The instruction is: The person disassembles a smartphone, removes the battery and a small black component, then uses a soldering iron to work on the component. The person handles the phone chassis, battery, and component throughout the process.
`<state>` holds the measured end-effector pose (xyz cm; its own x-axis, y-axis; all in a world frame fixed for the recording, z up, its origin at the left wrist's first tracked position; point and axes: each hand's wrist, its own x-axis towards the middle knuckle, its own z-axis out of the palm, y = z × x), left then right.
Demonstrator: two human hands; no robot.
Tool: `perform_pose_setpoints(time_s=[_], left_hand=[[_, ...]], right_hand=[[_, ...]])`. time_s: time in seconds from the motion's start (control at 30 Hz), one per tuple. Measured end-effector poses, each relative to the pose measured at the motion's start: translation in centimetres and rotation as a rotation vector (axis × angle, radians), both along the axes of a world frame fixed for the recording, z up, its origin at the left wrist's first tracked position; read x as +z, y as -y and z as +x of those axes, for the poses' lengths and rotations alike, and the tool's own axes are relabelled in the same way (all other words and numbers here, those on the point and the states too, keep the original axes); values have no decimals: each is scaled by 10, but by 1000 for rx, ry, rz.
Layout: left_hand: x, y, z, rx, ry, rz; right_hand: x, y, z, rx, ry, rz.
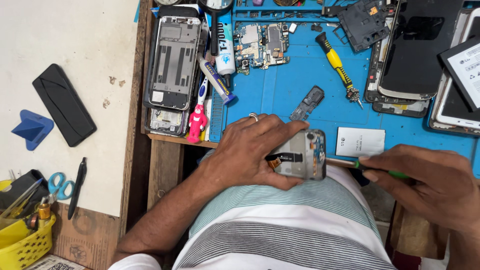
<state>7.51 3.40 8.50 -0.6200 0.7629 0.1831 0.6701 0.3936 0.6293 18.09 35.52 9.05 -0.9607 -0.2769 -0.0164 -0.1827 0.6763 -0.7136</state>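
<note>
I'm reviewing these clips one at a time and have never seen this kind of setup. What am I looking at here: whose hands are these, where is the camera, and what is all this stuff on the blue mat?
There is one picture, taken by a camera worn on a person's head and looking down at their own two bare hands; no machine is involved. The left hand grips an opened phone body with its insides showing. The right hand holds a green-handled tool, its tip at the phone's edge. Beyond them lies a blue work mat carrying a circuit board, a yellow-and-black screwdriver, a white flat battery, glue tubes, a bare phone frame and several phone screens. On the white surface to the left are a black case, scissors and a yellow basket.
</note>
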Motion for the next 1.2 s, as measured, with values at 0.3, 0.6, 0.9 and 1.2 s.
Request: perform_pose_setpoints(time_s=[0.3, 0.6, 0.9, 1.2], left_hand=[[16, -4, -3, 101, -20, -128], [20, -2, -4, 99, -9, -141], [29, -2, -7, 111, 81, -149], [33, 1, -7, 153, -109, -18]], right_hand=[[12, 46, -3, -398, -17, -1], [13, 66, -14, -387, 57, -181], [12, 87, -38, -315, 9, -383], [0, 95, -46, -425, 248, -760]])
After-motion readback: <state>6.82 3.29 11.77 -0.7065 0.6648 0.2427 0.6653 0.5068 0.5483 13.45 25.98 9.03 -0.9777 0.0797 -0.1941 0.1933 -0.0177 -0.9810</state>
